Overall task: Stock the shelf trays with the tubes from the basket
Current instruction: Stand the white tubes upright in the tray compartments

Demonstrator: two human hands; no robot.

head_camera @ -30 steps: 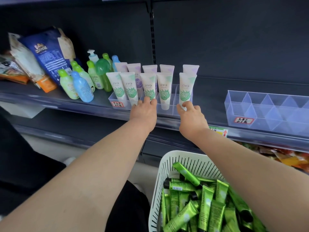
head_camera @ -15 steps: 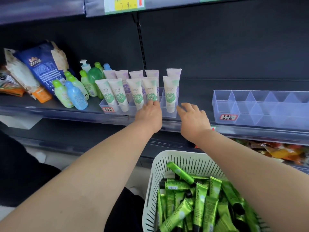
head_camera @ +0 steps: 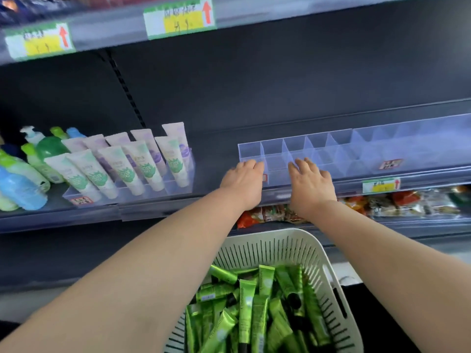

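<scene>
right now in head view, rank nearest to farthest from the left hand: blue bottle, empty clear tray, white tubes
1. empty clear tray, at the left hand fingertips, right side
2. white tubes, standing to its left
3. blue bottle, far left shelf end

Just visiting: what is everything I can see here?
Clear divided plastic tray: one, transparent, empty, middle shelf right.
White squeeze tubes: about ten, green or purple prints, middle shelf left.
Plastic bottles: several, green and blue, shelf's far left.
White slotted plastic basket: one, below the shelf.
Shiny green tubes: many, heaped in basket.
Price labels: three, yellow, shelf edges.
Snack packets: several, red-orange, lower shelf.
Hands: two, left hand and right hand, fingers on empty tray's front wall.
</scene>
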